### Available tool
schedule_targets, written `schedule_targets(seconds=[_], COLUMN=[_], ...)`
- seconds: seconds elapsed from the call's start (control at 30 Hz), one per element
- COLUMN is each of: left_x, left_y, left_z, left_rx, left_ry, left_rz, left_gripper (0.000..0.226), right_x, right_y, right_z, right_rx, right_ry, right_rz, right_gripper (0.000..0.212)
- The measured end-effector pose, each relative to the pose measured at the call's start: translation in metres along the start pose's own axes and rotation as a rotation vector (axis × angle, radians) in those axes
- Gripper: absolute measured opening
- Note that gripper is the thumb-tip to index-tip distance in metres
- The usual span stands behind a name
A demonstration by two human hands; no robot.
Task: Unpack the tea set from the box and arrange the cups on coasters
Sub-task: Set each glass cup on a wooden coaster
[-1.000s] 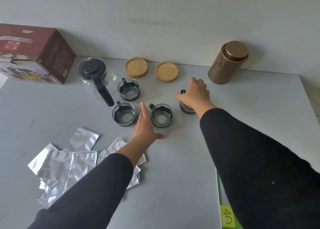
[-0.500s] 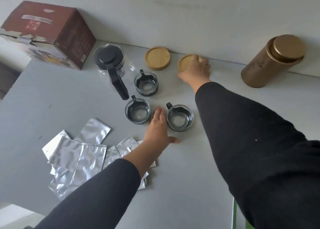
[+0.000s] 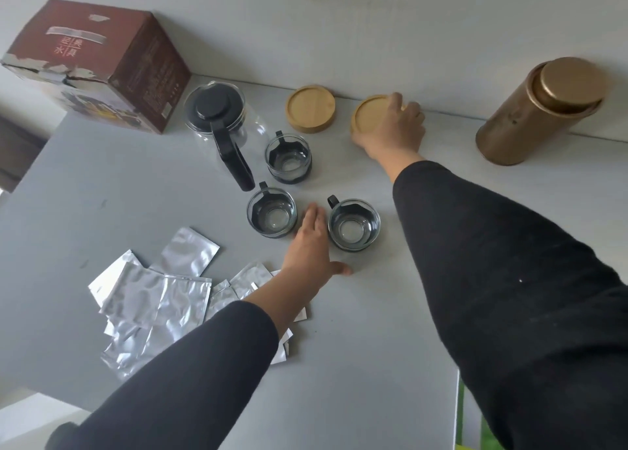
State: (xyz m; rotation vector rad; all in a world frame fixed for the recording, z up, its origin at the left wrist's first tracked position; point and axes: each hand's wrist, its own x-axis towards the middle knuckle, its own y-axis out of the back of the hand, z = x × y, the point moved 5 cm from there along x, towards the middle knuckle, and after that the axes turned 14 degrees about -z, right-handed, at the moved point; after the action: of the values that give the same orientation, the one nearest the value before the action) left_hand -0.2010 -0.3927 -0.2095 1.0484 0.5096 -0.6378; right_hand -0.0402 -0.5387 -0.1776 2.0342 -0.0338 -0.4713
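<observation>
head view: right hand (image 3: 390, 133) is at the back of the grey surface (image 3: 356, 364), fingers curled over the far edge of a wooden coaster (image 3: 368, 115), gripping it, coaster tilted up off the surface. Second wooden coaster (image 3: 310, 108) lies flat just left of it, near the wall. Left hand (image 3: 311, 249) rests flat on the surface, fingers straight, thumb out, holding nothing, fingertips between the two near glass cups (image 3: 272, 218) and (image 3: 354, 224). Third cup (image 3: 288, 158) sits behind them, beside the glass teapot (image 3: 221, 116) with black lid and handle. No cup on a coaster. Brown box (image 3: 98, 62) stands at back left. Silver foil sachets (image 3: 153, 296) scattered front left, partly under the left sleeve. Gold canister (image 3: 540, 109) at back right, against the wall
</observation>
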Motion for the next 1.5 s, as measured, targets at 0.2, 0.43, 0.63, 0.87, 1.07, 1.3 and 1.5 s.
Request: schedule_targets(seconds=[0.2, 0.43, 0.63, 0.87, 1.07, 1.3, 1.5], left_x=[-0.006, -0.006, -0.004, -0.003, -0.001, 0.002, 0.003], left_y=[0.002, 0.001, 0.0, -0.001, -0.001, -0.003, -0.003], left_z=[0.003, 0.003, 0.002, 0.0, 0.0, -0.002, -0.003], left_rx=[0.031, 0.017, 0.021, 0.022, 0.022, 0.013, 0.019], left_ry=[-0.007, -0.012, -0.024, -0.023, -0.021, -0.022, -0.039], left_rz=[-0.001, 0.016, 0.025, 0.029, 0.03, 0.041, 0.047], left_gripper=[0.116, 0.118, 0.117, 0.117, 0.118, 0.118, 0.116], right_x=[-0.044, -0.058, -0.06, -0.059, -0.059, -0.057, -0.057], right_y=[-0.009, -0.019, -0.022, -0.022, -0.026, -0.028, -0.023], right_z=[0.007, 0.014, 0.015, 0.012, 0.007, 0.004, 0.005], right_rx=[-0.1, -0.105, -0.159, -0.213, -0.227, -0.264, -0.153], right_ry=[0.116, 0.088, 0.027, 0.01, -0.001, -0.011, 0.002], right_rz=[-0.043, -0.151, -0.21, -0.243, -0.266, -0.273, -0.235], right_gripper=[0.082, 0.084, 0.087, 0.09, 0.094, 0.094, 0.073])
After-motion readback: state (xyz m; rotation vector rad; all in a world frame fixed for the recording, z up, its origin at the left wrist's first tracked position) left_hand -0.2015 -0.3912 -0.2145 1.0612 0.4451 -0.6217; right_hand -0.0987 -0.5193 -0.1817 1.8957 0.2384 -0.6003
